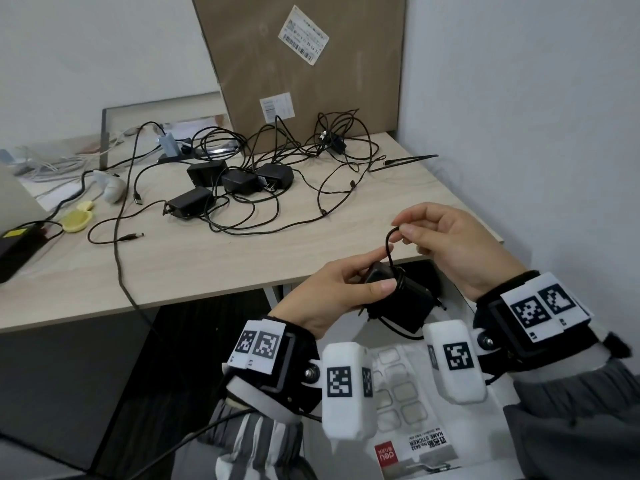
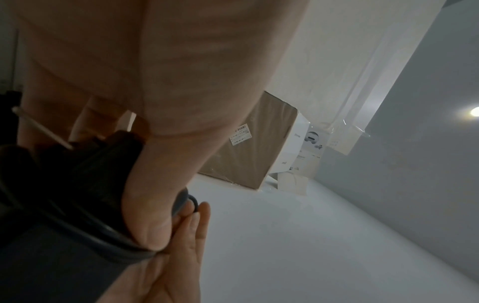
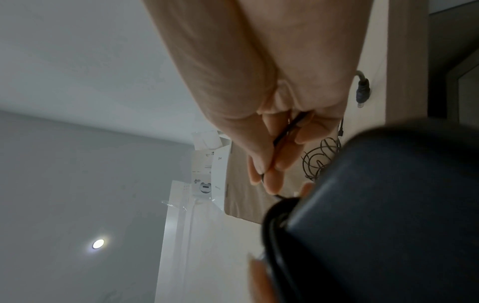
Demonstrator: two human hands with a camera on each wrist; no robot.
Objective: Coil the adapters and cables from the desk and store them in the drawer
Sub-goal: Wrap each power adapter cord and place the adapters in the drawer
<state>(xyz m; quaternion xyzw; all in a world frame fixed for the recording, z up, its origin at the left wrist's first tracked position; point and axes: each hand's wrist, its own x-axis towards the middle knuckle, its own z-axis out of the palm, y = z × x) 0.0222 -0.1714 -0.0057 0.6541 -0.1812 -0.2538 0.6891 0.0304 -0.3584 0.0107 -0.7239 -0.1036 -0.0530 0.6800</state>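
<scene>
My left hand point(image 1: 349, 282) grips a black power adapter point(image 1: 405, 306) in front of the desk's near edge, over the white open drawer point(image 1: 460, 306). Its cable point(image 1: 389, 247) is wound round the body, and a short loop rises from it. My right hand point(image 1: 412, 233) pinches the top of that loop between thumb and fingers. In the left wrist view the adapter point(image 2: 64, 235) fills the lower left under my thumb. The right wrist view has my fingers point(image 3: 267, 164) pinching the thin cable above the adapter point(image 3: 388, 215). Several more black adapters point(image 1: 239, 181) lie tangled in cables on the desk point(image 1: 207, 258).
A big cardboard box point(image 1: 301, 64) leans against the wall behind the tangle. A laptop and a black brick point(image 1: 17, 251) sit at the desk's left, with yellow lids point(image 1: 76, 220) and a white controller point(image 1: 110, 188). A sticker pack point(image 1: 415, 445) lies in the drawer.
</scene>
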